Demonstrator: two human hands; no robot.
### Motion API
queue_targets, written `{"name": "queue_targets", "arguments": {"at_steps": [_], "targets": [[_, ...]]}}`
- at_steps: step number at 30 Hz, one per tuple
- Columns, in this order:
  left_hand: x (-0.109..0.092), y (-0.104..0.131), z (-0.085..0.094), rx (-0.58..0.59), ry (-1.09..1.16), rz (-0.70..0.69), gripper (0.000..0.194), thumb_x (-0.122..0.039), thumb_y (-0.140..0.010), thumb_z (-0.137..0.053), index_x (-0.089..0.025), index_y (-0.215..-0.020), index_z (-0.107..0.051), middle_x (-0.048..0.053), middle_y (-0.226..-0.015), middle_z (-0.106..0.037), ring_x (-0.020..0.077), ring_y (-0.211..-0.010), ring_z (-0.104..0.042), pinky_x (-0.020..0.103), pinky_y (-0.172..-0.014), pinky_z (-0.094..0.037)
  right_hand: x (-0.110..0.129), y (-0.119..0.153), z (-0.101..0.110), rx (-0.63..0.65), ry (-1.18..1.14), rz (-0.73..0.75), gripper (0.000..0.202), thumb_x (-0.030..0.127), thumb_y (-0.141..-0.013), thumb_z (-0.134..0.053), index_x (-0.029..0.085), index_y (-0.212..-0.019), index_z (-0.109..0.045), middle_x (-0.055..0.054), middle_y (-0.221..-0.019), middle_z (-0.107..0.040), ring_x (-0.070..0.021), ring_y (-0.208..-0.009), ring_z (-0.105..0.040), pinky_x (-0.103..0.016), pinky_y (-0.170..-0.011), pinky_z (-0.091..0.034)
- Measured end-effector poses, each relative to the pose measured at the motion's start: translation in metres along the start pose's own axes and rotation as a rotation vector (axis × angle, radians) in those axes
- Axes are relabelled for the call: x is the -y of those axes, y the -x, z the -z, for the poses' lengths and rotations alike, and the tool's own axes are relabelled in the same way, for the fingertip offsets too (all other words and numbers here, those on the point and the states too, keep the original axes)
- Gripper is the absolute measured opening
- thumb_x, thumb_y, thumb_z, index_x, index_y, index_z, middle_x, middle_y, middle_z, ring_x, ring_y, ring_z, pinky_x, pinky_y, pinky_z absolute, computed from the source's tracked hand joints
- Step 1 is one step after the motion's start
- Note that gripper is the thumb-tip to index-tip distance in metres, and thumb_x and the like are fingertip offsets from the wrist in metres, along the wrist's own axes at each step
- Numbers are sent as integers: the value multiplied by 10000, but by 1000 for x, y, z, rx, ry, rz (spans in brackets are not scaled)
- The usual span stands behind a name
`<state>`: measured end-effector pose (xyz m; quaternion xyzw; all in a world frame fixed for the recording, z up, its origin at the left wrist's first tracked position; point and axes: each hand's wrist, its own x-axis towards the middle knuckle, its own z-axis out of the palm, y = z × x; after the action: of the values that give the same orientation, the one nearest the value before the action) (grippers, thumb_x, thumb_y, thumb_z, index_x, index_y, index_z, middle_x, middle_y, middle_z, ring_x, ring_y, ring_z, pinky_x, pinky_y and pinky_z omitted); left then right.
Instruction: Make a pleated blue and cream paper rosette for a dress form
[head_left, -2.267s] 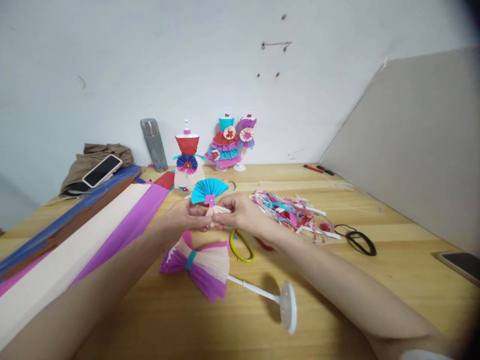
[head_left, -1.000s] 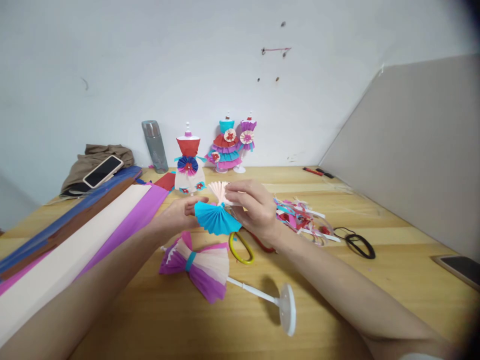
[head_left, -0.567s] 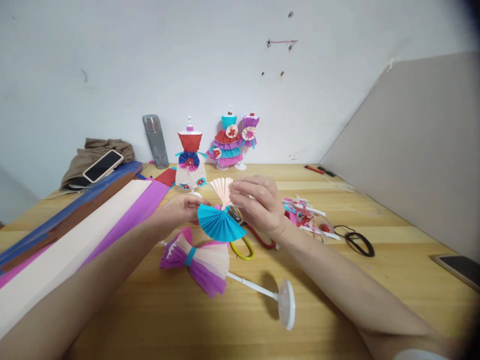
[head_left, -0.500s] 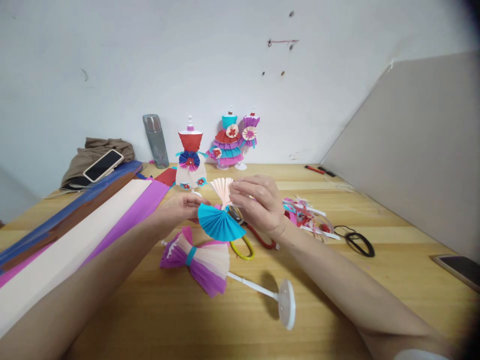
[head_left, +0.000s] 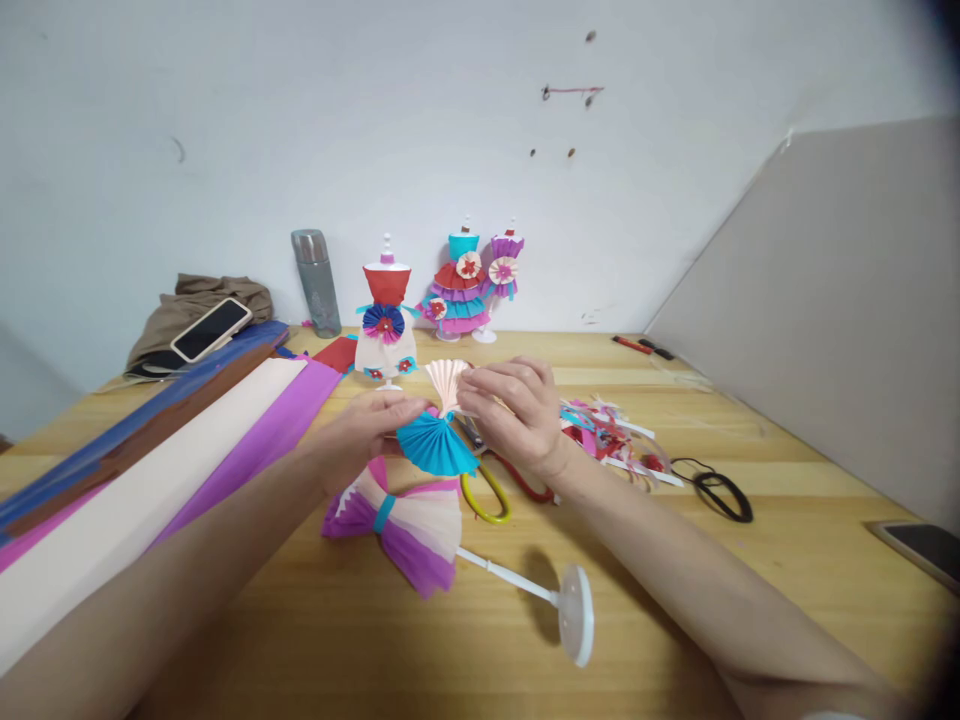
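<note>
My left hand (head_left: 375, 425) grips the left edge of a blue pleated paper fan (head_left: 437, 445). Joined to the top of that fan is a pale pink pleated fan (head_left: 446, 385), with my right hand (head_left: 517, 410) closed on its right edge. Below them a small dress form in a purple and cream paper dress (head_left: 420, 525) lies on its side, a blue band round its waist and its white round base (head_left: 576, 615) to the right. Scissors with yellow and red handles (head_left: 487, 495) lie partly hidden under my right hand.
Three dressed forms stand at the back, one in red and white (head_left: 386, 330). Crepe paper strips (head_left: 187, 455), a bottle (head_left: 316, 285) and a phone on cloth (head_left: 212, 330) lie or stand left. Paper scraps (head_left: 615, 440), a black cord (head_left: 720, 493) and another phone (head_left: 926, 548) are right.
My left hand has moved right onto the blue fan's edge, its thumb now further over it. The blue fan looks narrower, and my right hand has shifted slightly left.
</note>
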<state>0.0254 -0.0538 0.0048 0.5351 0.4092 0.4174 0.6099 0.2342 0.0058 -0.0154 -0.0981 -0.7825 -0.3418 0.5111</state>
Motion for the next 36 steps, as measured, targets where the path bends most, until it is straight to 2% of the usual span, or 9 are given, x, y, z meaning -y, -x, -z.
{"name": "queue_targets", "arguments": {"at_steps": [3,5,10,14,18,24,30,33,36], "targets": [[3,2,-2,48,89,83,308,-410,-672,-818,-163,-833,-726,31,-799,-695,161,-744,-609,283,-733,-499,3,1,-1,48,32,-19,164,138,-921,-546,245,-878,-663,-36,-973,-746,-183,-933,-653,-359,-776,-469],[5,1,-2,-6,126,108,314,-349,-602,-866,-170,-810,-712,10,-750,-684,137,-692,-599,263,-701,-477,4,3,-3,82,20,-34,155,148,-930,-537,237,-916,-664,-46,-983,-741,-187,-952,-643,-360,-786,-463],[10,-6,2,-98,80,78,305,-252,-532,-869,-152,-749,-680,6,-699,-676,132,-653,-605,264,-656,-451,2,8,-12,206,-102,-54,312,114,-910,-519,180,-1211,-569,-113,-1133,-698,-213,-1005,-624,-366,-802,-479],[6,-9,6,-143,-11,90,313,-263,-516,-837,-163,-744,-648,-16,-663,-655,137,-634,-604,272,-645,-459,0,6,-14,333,-357,-102,535,193,-887,-483,156,-1412,-388,-196,-1390,-519,-279,-1283,-498,-466,-965,-472],[1,-9,10,-187,-168,63,294,-280,-507,-807,-169,-727,-647,-39,-645,-616,119,-609,-560,248,-601,-433,-5,3,-11,355,-533,-210,673,291,-871,-489,221,-1498,-256,-172,-1547,-313,-301,-1426,-334,-531,-1101,-375],[4,-11,14,-96,-356,-34,223,-286,-570,-748,-176,-751,-677,-4,-748,-651,174,-740,-606,275,-650,-466,-4,-2,-7,446,-504,-133,586,246,-861,-536,241,-1430,-397,-135,-1597,-216,-325,-1466,-242,-562,-1134,-314],[17,-16,18,-60,-383,-64,369,-284,-584,-736,-168,-932,-694,11,-791,-686,179,-741,-625,274,-628,-466,6,-6,-6,575,-433,-73,368,165,-854,-513,164,-1211,-602,-163,-1525,-376,-341,-1451,-238,-559,-1102,-346],[19,-17,21,-70,-394,-32,503,-304,-586,-751,-160,-1061,-673,8,-785,-696,186,-732,-643,284,-619,-481,8,-7,-5,537,-431,-106,257,141,-848,-528,162,-1081,-636,-158,-1412,-514,-333,-1400,-334,-543,-1064,-383],[16,-19,24,-126,-436,-59,504,-327,-611,-748,-157,-1079,-672,35,-854,-729,215,-791,-680,314,-660,-527,9,-8,-5,522,-433,-163,172,124,-836,-527,186,-952,-639,-106,-1140,-676,-306,-1286,-476,-513,-1019,-410]]}}
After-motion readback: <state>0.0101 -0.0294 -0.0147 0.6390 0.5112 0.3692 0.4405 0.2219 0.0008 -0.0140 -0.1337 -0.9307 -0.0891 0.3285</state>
